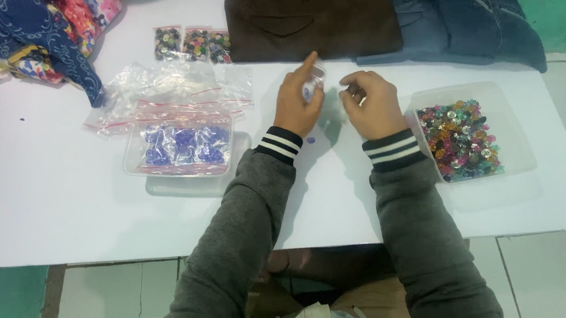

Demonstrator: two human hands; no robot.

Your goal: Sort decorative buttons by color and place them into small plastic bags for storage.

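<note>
Left grip (297, 102) pinches one small clear bag (315, 78); right grip (371, 104) curled, contents unclear; two trays.

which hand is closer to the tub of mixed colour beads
Right. The right hand is just left of the tub of mixed colour beads, almost at its rim. The left hand is farther left, beyond the right hand.

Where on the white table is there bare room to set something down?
Bare: the near-left stretch of the table below the bag tray, the near strip between the sleeves, and the near edge below the bead tray. Crowded: the far edge with empty bags, bead packets, trousers and jeans.
</note>
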